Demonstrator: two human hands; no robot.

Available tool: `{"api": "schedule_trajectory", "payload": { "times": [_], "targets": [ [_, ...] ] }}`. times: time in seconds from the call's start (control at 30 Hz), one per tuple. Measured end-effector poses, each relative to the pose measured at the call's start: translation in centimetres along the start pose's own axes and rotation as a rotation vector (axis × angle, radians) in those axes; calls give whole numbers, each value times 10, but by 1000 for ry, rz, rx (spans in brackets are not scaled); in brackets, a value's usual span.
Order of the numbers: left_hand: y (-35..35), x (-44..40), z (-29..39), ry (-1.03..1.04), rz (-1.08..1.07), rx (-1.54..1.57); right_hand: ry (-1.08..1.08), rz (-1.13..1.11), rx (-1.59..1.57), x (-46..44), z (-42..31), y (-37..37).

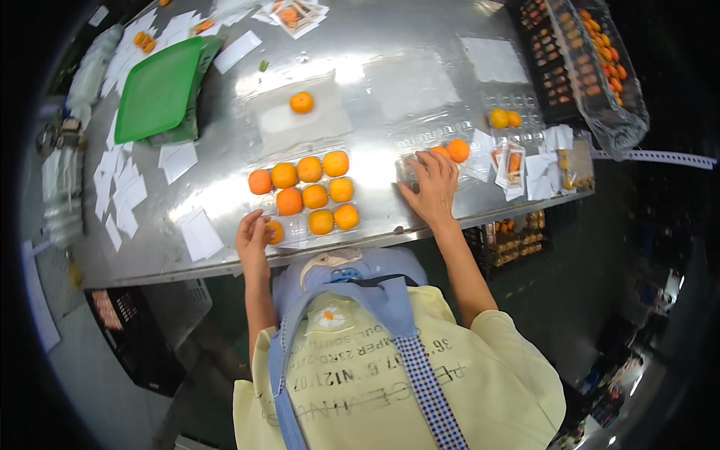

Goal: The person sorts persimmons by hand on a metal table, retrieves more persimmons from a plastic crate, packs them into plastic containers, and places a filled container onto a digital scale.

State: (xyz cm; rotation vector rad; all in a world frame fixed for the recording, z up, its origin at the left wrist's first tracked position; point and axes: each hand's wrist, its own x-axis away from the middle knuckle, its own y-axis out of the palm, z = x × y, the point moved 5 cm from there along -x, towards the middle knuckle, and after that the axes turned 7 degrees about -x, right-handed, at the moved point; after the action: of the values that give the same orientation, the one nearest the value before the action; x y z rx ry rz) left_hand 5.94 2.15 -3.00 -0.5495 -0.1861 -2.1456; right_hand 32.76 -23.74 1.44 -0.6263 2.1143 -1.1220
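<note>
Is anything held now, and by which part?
The left hand is at the left side of an orange; whether it grips is unclear. Right hand: also unclear.

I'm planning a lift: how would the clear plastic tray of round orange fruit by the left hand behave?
The clear plastic tray looks thin, so it may flex. Its orange fruit probably make it heavy enough to sag. Being round, they could roll if it tips.

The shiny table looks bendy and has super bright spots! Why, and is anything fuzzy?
In the head view, light bounces off the metal table, leaving white glare near the oranges; in the head view, probably a wide lens bows its near edge, with dark corners; in the head view, clutter at lower right is too dark and blurry to name.
</note>
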Motion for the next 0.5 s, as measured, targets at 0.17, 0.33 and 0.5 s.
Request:
{"api": "schedule_trajectory", "payload": {
  "times": [0.17,0.33,0.5],
  "targets": [
    [16,12,2,-10,55,72,-12,27,68,-1,1,2],
    [19,30,-9,-8,145,117,-94,86,-97,-31,-6,-3],
    [16,58,-24,-4,274,204,-237,50,-256,-82,-29,11]
  ]
}}
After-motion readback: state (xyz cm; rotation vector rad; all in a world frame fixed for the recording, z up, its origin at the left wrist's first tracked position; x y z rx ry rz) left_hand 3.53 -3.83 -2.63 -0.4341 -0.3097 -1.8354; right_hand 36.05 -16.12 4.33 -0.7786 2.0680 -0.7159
